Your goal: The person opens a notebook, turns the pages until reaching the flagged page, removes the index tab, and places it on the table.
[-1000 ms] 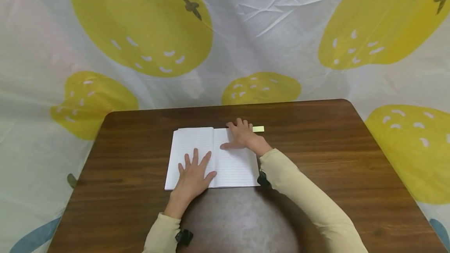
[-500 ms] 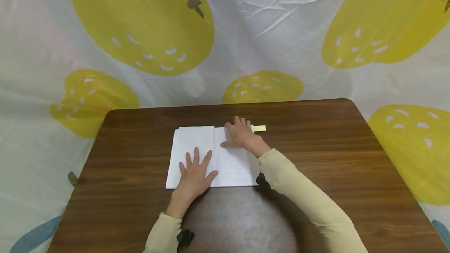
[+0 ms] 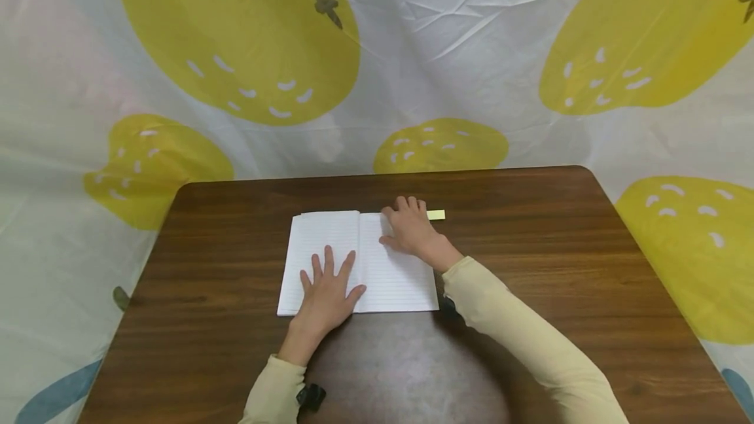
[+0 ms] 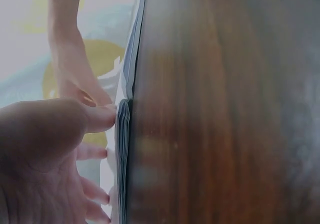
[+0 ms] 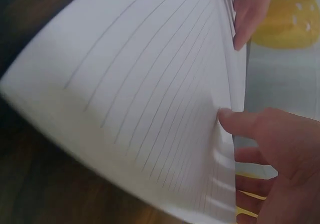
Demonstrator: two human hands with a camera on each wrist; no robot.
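Observation:
An open lined notebook (image 3: 389, 280) lies on the brown table (image 3: 530, 247). My left hand (image 3: 327, 288) lies flat with spread fingers across the lower part of its spine. Up at the top of the right page rests my right hand (image 3: 410, 226), fingers near the top edge. A small yellow sticky note (image 3: 436, 214) pokes out just right of that hand. In the right wrist view the lined page (image 5: 150, 99) fills the frame, with my right hand (image 5: 272, 154) touching it by the thumb. The left wrist view shows my left hand (image 4: 55, 159) pressing beside the notebook's page edges (image 4: 122, 149).
A white cloth with big yellow fruit prints (image 3: 235, 38) hangs behind and around the table. Bare wood lies left, right and in front of the notebook. The table's rounded far corners (image 3: 580, 172) are in view.
My right hand has shifted slightly to the right on the page and drawn its thumb in. The left hand and the notebook have stayed put.

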